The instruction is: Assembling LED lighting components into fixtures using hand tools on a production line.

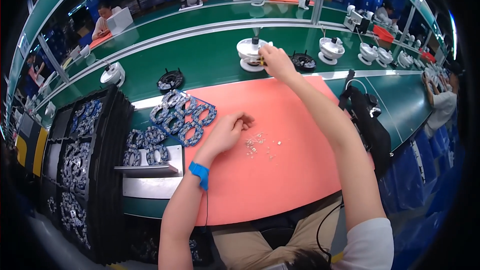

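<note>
Reaching far forward over the green conveyor, my right hand (276,62) is closed at the right side of a white round device housing (248,52) on a rounded base. A small yellow bit shows at its fingertips; the exact grip is partly hidden. My left hand (232,127), with a blue wrist strap (200,174) on that arm, hovers low over the salmon-pink mat (270,190). Its fingers are loosely curled and apart, with nothing visible in them. Beside it, small white pieces (254,142) are scattered on the mat. A panel of blue ring-shaped circuit boards (191,134) lies left of that hand.
Black trays (102,170) of ring boards are stacked at the left, beside a metal plate (150,187). Black round parts (171,80) and more white devices (331,50) stand on the conveyor (210,65). A black bag-like item (372,125) lies right. Other people work across the line.
</note>
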Demonstrator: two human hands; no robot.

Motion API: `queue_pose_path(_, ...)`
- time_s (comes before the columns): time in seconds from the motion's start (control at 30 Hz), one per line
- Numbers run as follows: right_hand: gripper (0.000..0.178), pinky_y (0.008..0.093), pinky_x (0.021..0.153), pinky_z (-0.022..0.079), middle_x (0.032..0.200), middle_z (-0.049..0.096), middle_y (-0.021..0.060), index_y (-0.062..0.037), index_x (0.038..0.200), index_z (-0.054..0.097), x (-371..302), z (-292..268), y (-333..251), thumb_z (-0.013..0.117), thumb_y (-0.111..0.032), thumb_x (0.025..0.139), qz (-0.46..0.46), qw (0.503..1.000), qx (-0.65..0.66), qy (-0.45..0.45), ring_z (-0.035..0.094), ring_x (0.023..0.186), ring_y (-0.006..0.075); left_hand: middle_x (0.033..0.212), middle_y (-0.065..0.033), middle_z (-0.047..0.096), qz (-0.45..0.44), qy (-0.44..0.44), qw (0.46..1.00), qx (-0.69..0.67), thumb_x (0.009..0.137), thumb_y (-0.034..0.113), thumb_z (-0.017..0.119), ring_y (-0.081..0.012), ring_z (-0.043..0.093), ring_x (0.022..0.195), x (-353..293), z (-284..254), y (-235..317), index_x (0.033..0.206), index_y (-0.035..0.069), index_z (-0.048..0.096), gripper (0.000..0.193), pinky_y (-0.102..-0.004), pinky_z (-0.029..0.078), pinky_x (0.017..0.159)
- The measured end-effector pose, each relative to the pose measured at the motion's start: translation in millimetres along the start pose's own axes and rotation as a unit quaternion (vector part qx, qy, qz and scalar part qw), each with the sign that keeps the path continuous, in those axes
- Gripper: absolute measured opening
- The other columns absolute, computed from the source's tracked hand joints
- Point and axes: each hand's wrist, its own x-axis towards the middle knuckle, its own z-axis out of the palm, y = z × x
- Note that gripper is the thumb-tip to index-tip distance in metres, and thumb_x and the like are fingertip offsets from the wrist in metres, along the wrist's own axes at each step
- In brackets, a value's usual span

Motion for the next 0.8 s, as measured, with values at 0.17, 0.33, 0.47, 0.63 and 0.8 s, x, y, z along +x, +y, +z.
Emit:
queue_pose_path(0.17,0.05,0.0421,0.076,0.049,0.103,0.058,0.0115,-0.0085,0.114,0.05,-35.6,-24.9,-14.8,0.078,-0.018,0.074,0.037,0.992,0.084,0.089,0.06,0.093,0.0336,0.103,-0.0175,0.065,0.037,0.111,0.974,0.196,0.086,-0.006,0.044,-0.0333,0.064,0.096,-0.6,-3.0,1.6,0.106,-0.003,0.062,0.027,-0.0376,0.05,0.086)
queue_pose_path(0.33,0.055,0.0408,0.075,0.049,0.098,0.063,0.012,-0.0082,0.116,0.05,-96.2,-56.5,-31.5,0.079,-0.032,0.076,0.128,0.986,0.096,-0.037,0.063,0.089,0.0311,0.121,-0.0217,0.056,0.084,0.128,0.938,0.31,0.087,-0.003,0.046,-0.0373,0.05,0.117,-6.9,1.6,-5.1,0.109,-0.003,0.062,0.027,-0.0416,0.042,0.098)
queue_pose_path(0.47,0.059,0.0454,0.082,0.045,0.1,0.063,0.0125,-0.0082,0.119,0.05,-106.4,-53.9,-27.7,0.075,-0.043,0.078,0.161,0.976,0.111,-0.099,0.062,0.096,0.0307,0.115,-0.0194,0.06,0.087,0.047,0.95,0.296,0.089,-0.001,0.047,-0.0345,0.057,0.11,-8.2,1.7,14.6,0.108,-0.003,0.062,0.025,-0.0371,0.046,0.095)
queue_pose_path(0.63,0.043,0.042,0.086,0.045,0.101,0.063,0.0113,-0.0056,0.109,0.058,-110.2,-54.7,-37.3,0.073,-0.035,0.082,0.076,0.99,0.123,0.01,0.06,0.099,0.0294,0.104,-0.0157,0.066,0.001,-0.087,0.992,0.089,0.091,-0.001,0.048,-0.0274,0.066,0.089,-9.3,-3.5,29.0,0.106,-0.002,0.063,0.021,-0.0345,0.053,0.081)
queue_pose_path(0.8,0.037,0.0389,0.1,0.042,0.119,0.059,0.012,-0.0031,0.112,0.062,-109.6,-71.9,-74.8,0.066,-0.03,0.087,-0.103,0.932,0.312,-0.154,0.053,0.113,0.0294,0.089,-0.0201,0.066,0.021,0.02,0.961,0.275,0.087,0.002,0.05,-0.0299,0.066,0.076,-13.6,-24.5,25.5,0.095,-0.004,0.063,0.016,-0.0374,0.051,0.069)
